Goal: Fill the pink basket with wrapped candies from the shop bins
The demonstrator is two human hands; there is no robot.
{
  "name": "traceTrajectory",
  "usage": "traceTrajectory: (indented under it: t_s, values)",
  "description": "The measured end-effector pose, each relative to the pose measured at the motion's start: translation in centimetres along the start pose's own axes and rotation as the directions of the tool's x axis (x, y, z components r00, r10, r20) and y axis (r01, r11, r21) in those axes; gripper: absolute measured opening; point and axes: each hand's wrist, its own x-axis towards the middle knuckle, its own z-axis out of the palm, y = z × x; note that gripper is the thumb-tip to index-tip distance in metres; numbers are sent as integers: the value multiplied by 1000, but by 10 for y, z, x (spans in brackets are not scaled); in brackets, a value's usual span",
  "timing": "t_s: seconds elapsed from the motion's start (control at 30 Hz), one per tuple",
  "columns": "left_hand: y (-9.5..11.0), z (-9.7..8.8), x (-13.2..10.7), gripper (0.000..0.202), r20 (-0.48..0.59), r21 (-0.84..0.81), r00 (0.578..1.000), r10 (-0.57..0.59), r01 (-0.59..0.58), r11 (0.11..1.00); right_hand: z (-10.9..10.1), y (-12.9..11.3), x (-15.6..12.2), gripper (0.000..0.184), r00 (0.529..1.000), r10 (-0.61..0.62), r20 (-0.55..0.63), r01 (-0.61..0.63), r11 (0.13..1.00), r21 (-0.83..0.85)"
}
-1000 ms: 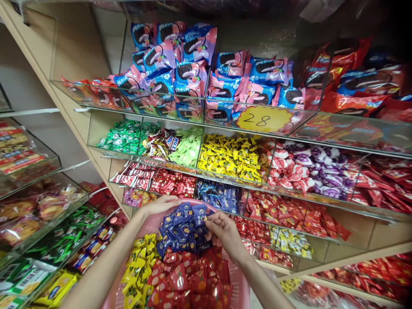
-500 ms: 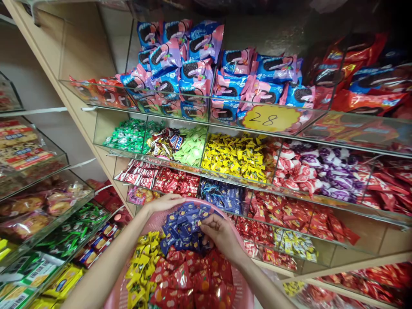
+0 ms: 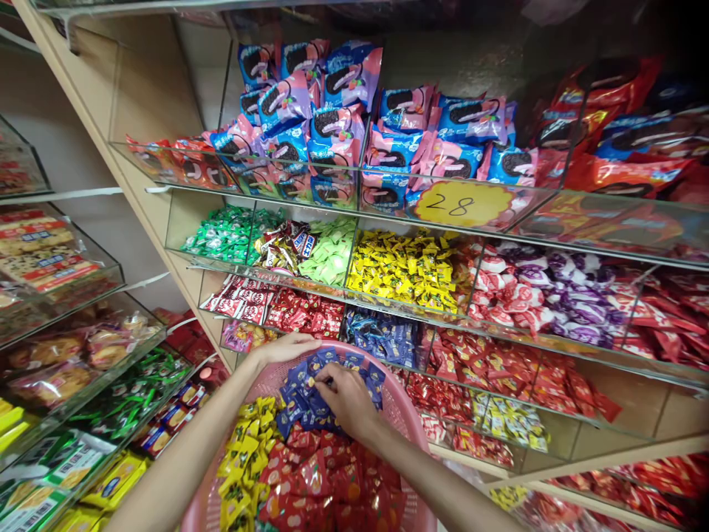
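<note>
One basket rim | left hand touching | right hand inside, at blue packets

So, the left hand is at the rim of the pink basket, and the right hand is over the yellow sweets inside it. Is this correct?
Not quite: the colour of the sweets is wrong. As the head view shows, the left hand is at the rim of the pink basket, but the right hand is over the blue sweets inside it.

Left hand gripping pink basket rim; right hand at blue packets.
</note>
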Motion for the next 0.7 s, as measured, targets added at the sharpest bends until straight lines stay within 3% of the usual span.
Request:
traceTrajectory:
  t_s: [0.23,0.3,0.37,0.43,0.5,0.6,0.7]
  values:
    - [9,-2,-3,59,-24,-60,992,-125,123,991,16,6,8,14,1000,-18,0,18,997,-81]
    - [14,-3,-5,62,-47,-42,988,-149,147,988,18,7,8,14,1000,-19,-11,19,999,-38]
    - [16,-3,-6,63,-59,-17,984,-168,167,986,19,6,8,11,999,13,-36,-9,994,108]
    - [15,-3,-5,63,-69,1,984,-166,167,986,19,3,4,9,995,98,-3,-92,938,334]
    - [13,-2,-4,64,-74,-4,985,-156,157,988,20,-1,-2,12,970,207,128,-243,819,520]
    - [9,-2,-2,64,-60,-40,987,-147,144,989,23,-3,-13,15,895,329,301,-446,671,592]
    - [4,-2,0,60,-35,-38,992,-123,121,992,26,-1,-19,14,868,403,289,-492,631,600]
